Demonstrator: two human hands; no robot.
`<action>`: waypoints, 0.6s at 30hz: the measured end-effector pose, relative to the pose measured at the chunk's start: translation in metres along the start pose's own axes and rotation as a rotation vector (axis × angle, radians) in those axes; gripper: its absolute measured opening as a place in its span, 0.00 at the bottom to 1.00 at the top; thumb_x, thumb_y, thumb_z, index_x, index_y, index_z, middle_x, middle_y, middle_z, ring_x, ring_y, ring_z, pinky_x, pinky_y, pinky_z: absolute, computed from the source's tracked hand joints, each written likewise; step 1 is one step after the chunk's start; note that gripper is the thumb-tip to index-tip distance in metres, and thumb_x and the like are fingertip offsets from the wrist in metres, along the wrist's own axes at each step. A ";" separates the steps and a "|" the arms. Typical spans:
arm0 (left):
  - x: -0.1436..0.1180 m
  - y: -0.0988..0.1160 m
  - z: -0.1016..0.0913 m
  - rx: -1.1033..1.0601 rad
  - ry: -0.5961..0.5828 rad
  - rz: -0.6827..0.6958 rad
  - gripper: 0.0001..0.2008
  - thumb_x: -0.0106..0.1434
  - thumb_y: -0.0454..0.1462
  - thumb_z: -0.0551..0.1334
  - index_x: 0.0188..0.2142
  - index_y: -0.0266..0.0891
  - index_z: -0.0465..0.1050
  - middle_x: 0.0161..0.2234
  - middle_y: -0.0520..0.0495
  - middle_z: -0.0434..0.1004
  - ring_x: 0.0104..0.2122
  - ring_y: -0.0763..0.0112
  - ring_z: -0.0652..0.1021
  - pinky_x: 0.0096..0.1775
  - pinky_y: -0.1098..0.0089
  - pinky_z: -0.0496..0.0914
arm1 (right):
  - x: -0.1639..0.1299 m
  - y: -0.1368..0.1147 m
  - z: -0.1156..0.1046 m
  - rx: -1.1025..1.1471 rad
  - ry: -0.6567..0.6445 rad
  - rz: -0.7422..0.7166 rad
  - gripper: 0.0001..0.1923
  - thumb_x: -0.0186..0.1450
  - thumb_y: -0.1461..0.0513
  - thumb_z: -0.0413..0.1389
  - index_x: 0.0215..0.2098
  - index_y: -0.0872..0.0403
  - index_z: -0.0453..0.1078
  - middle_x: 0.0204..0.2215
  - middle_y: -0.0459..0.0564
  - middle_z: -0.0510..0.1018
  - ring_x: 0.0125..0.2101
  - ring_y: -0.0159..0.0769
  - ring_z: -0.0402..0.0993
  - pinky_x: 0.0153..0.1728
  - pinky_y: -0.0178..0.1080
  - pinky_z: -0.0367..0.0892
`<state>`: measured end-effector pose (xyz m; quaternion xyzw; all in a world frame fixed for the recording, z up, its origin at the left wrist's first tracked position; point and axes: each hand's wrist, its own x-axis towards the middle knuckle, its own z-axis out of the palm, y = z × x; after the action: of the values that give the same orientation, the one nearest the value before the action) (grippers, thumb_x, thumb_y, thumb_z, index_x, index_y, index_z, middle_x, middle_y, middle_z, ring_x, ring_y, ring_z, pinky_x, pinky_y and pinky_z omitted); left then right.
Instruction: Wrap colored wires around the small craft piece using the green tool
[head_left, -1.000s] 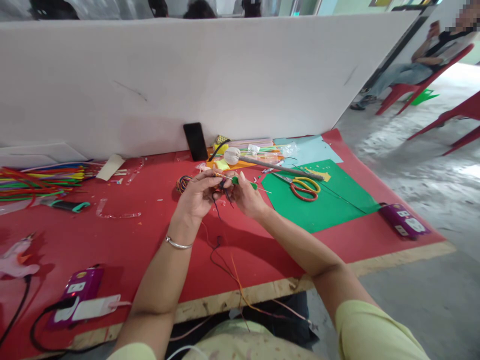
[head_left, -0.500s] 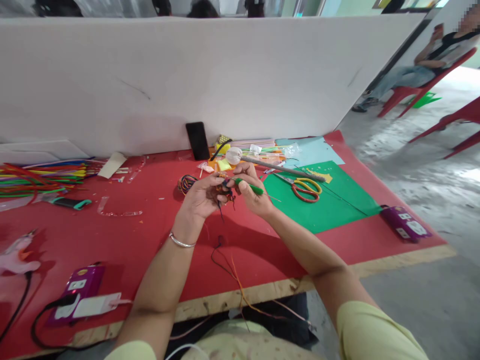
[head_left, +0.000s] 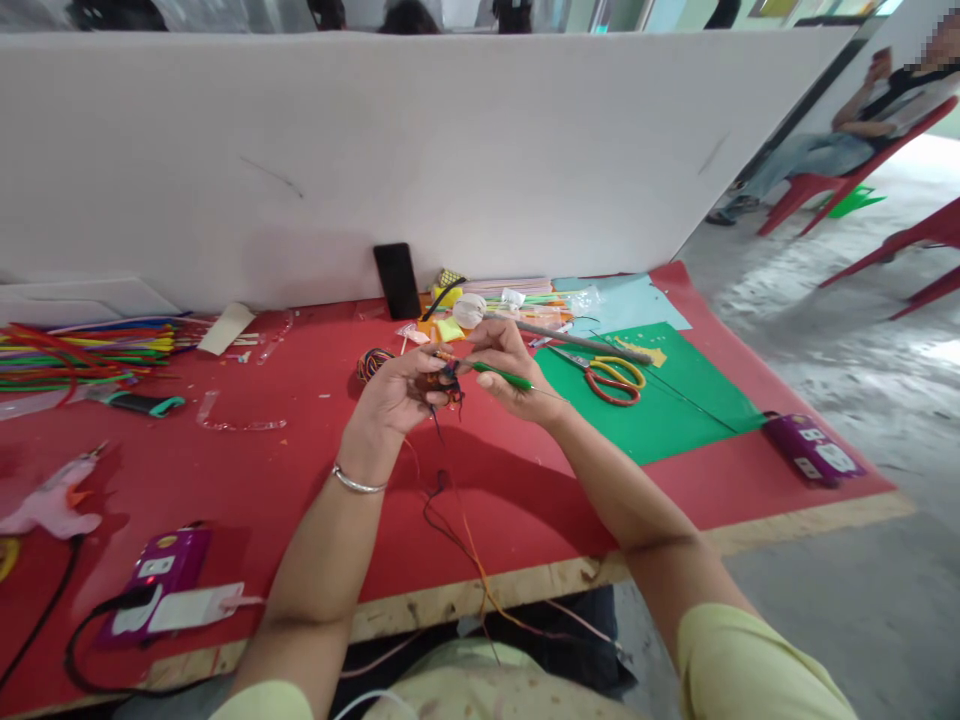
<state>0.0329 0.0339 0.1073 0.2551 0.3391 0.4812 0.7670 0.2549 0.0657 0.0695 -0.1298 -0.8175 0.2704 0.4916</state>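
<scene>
The left hand is pinching a dark thread piece between thumb and fingers, while the right hand is gripping a green-handled tool along its handle. The thread piece is being held above the red bench, between the 2 hands; the tool's thin front end is pointing toward it—whether the tip is touching cannot be told. Loose strands are trailing over the bench's front edge. The thread piece is probably behaving as light, soft and pliable, with its loops being prone to snagging; its compact body is offering the best hold. The tool is likely handling as light and stiff—its green handle is providing the grip, its slender shaft probably being weaker under side load.
</scene>
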 end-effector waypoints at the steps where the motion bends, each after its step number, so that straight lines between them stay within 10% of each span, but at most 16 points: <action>1: 0.000 0.001 -0.001 0.001 0.001 0.004 0.11 0.48 0.26 0.71 0.33 0.35 0.83 0.26 0.46 0.81 0.23 0.75 0.75 0.20 0.79 0.63 | 0.000 0.001 -0.002 -0.021 -0.015 -0.027 0.19 0.81 0.47 0.56 0.54 0.49 0.83 0.56 0.56 0.67 0.53 0.44 0.70 0.58 0.49 0.74; 18: 0.001 0.008 -0.008 0.134 0.041 0.077 0.15 0.42 0.30 0.75 0.34 0.33 0.86 0.26 0.47 0.82 0.22 0.74 0.76 0.19 0.77 0.64 | 0.005 -0.014 -0.025 -0.338 -0.173 -0.038 0.17 0.82 0.51 0.57 0.59 0.49 0.82 0.60 0.59 0.72 0.49 0.44 0.75 0.49 0.49 0.79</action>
<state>0.0227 0.0386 0.1077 0.3089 0.3763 0.4915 0.7221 0.2749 0.0646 0.0904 -0.1714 -0.8929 0.1299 0.3956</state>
